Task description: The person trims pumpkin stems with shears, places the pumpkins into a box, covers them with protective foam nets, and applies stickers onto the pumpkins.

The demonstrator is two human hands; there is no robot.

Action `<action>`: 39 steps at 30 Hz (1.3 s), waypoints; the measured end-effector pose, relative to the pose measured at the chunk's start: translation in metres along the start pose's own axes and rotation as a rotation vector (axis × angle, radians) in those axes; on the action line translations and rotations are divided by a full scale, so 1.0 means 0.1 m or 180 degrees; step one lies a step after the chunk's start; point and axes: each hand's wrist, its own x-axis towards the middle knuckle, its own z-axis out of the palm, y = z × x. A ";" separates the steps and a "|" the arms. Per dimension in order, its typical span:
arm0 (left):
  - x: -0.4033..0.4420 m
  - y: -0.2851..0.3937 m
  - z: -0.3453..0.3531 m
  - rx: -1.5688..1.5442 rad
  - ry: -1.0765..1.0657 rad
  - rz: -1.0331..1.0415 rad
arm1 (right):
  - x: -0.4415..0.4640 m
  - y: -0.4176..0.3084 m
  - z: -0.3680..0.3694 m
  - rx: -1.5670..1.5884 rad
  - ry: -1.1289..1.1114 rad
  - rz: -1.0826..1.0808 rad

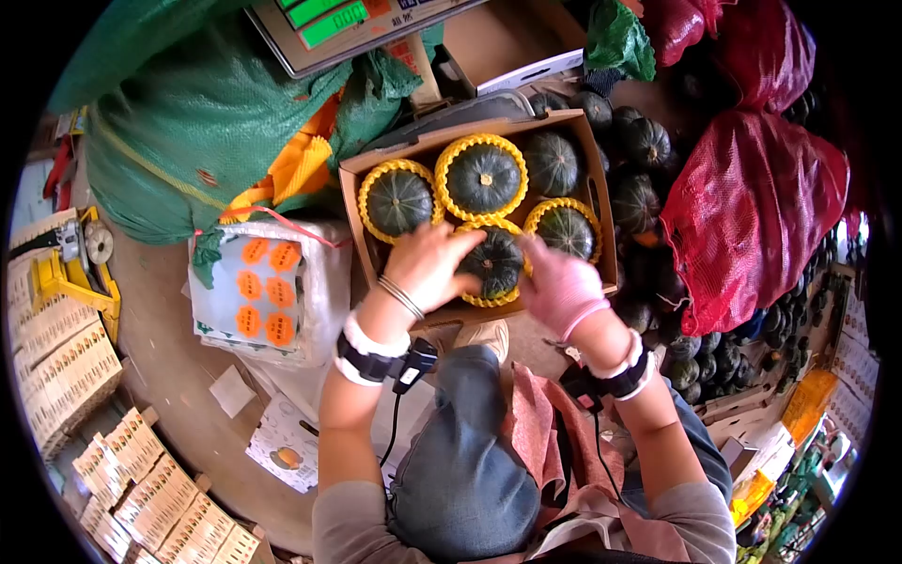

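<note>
A cardboard box (349, 197) in front of me holds several dark green pumpkins. My left hand (427, 268), bare with bracelets at the wrist, grips the near pumpkin (495, 258) from its left side. On the opposite side, my right hand (566, 289), in a pink glove, has its fingers at the yellow foam net around that pumpkin. Yellow nets also surround the left pumpkin (398, 201), the middle back pumpkin (483, 177) and the right pumpkin (566, 232). No net shows on the back right pumpkin (551, 164).
Left of the box is a plastic-wrapped stack with orange stickers (268, 291), below a green sack (197, 141). A scale (376, 28) stands beyond. Loose pumpkins (637, 202) and a red mesh sack (752, 211) lie to the right. Another carton (512, 42) sits behind.
</note>
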 end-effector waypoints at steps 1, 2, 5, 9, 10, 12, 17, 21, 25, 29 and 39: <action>0.11 -0.12 0.06 -0.0442 0.0821 0.0333 | 0.06 0.18 0.09 0.0192 0.1208 -0.0513; 0.23 -0.12 0.06 -0.0269 0.1394 0.0312 | 0.14 0.23 0.00 0.0022 0.1652 -0.0635; 0.67 0.11 0.18 0.0181 0.2250 0.0093 | 0.59 0.30 -0.28 -0.0858 0.2482 -0.0590; 0.95 0.38 0.36 0.0740 0.1523 -0.0923 | 1.02 0.27 -0.48 -0.1498 0.1376 0.0049; 0.99 0.36 0.35 0.0700 0.1497 -0.1020 | 1.09 0.26 -0.46 -0.1590 0.1340 0.0104; 1.00 0.29 0.34 0.0623 0.1556 -0.0965 | 1.12 0.19 -0.46 -0.1690 0.1224 0.0263; 1.00 0.13 0.41 0.0026 0.2262 -0.0778 | 1.04 0.12 -0.37 -0.1736 0.1931 0.0239; 1.00 0.21 0.39 0.0268 0.2061 -0.0986 | 0.65 -0.03 -0.44 -0.1470 0.2316 0.0286; 0.76 -0.27 0.32 -0.0991 0.2685 0.0673 | 0.00 -0.04 -0.19 -0.1217 0.2504 -0.0574; 0.20 -1.03 -0.03 0.0005 0.3955 -0.1179 | -0.01 0.21 0.29 -0.1212 0.2134 -0.1190; -0.42 -0.78 -0.31 -0.0348 0.3509 -0.0317 | -0.52 -0.03 0.21 0.1863 0.1965 -0.1860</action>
